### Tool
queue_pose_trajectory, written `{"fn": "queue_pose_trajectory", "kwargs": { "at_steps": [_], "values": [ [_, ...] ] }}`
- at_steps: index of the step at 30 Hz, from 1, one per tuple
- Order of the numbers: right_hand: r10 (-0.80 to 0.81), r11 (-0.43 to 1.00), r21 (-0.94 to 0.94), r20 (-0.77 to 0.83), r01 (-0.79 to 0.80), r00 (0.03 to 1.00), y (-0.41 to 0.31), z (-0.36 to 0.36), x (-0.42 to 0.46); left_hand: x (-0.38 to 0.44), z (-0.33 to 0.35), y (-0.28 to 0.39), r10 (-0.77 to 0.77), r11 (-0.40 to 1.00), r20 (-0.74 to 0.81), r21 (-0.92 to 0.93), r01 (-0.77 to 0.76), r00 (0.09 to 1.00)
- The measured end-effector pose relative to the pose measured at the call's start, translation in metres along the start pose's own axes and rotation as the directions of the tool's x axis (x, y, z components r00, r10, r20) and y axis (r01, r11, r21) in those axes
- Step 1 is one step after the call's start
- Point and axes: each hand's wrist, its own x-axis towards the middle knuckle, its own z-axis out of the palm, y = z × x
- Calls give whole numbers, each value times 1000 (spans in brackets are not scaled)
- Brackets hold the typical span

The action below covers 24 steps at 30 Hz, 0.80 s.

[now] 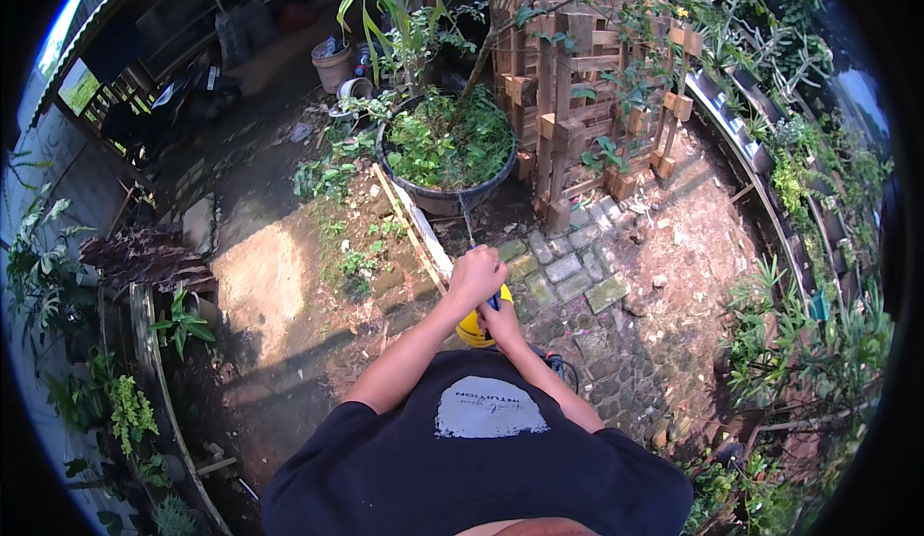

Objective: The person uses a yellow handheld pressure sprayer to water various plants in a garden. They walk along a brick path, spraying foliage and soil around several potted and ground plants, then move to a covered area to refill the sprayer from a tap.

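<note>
Before my body is a yellow rounded container [469,331] with a blue part at its top, which looks like a hand sprayer. My left hand [479,275] is closed around its upper end, with a thin nozzle-like tip beyond the fingers. Just below and to the right, my right hand [501,321] grips the blue part against the yellow body. A thin, pale streak, perhaps water, runs from the tip towards a large black round planter [439,195] full of low green plants [447,143]. My hands hide much of the blue part.
A wooden pallet structure [559,128] stands right of the planter, near stone pavers [563,267]. A long wooden strip [408,226] lies left of the hands. Potted plants line a curved rack [765,200] at right. Buckets [332,67] and a parked motorcycle [191,99] are farther back.
</note>
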Motion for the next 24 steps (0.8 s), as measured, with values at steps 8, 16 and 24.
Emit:
{"fn": "queue_pose_trajectory", "kwargs": {
  "at_steps": [8,16,24],
  "values": [
    [25,998,-51,-9,-26,1000,-1,-14,7,2,4,-2,9,999,85,45,-13,996],
    [-49,989,113,-338,93,940,26,10,-33,-8,13,15,327,944,283,-43,-328,902],
    [-25,819,113,-972,563,233,76,30,-133,-116,74,128,816,522,531,-505,-688,229]
  ]
}}
